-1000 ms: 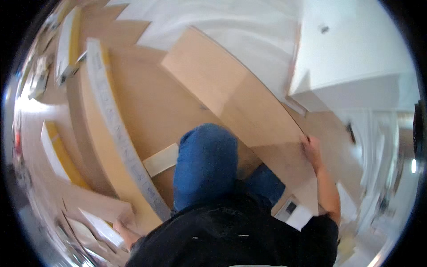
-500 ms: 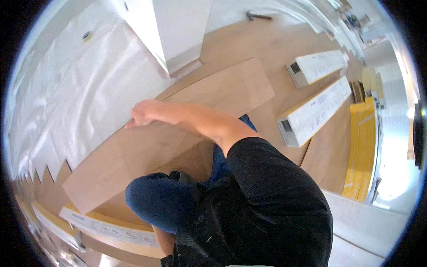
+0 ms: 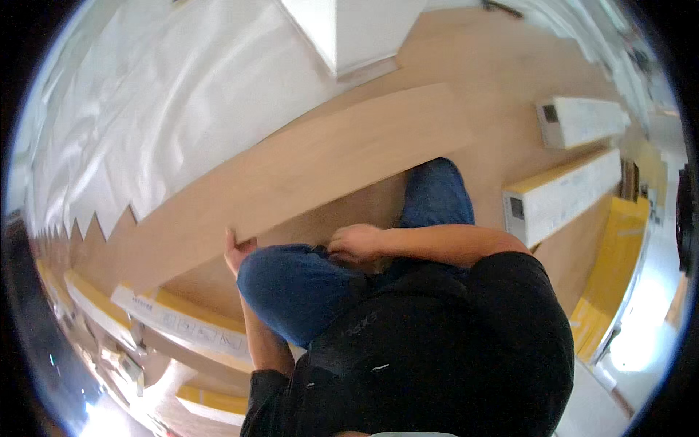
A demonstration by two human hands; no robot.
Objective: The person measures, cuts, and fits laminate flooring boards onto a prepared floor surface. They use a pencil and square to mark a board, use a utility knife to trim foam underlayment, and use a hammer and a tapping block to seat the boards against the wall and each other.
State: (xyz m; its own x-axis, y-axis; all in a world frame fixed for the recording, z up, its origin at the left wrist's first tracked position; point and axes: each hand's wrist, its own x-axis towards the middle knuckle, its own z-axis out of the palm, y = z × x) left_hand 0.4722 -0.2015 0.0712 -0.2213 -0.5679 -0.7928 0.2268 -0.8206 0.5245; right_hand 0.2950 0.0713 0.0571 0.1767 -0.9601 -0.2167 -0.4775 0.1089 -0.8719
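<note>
Hands (image 3: 355, 242) now nearside of plank (image 3: 309, 173)

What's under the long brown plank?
Brown floor shows along the near edge of the plank, where the left hand is, and white sheeting beyond its far edge. Directly underneath is covered; can't tell whether the sheeting runs under.

Plank (image 3: 313, 175) before 2 knees (image 3: 291, 288) — boxes (image 3: 561, 198) right

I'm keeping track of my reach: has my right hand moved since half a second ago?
Yes, your right hand has moved away from the white sheet, back toward you.
</note>
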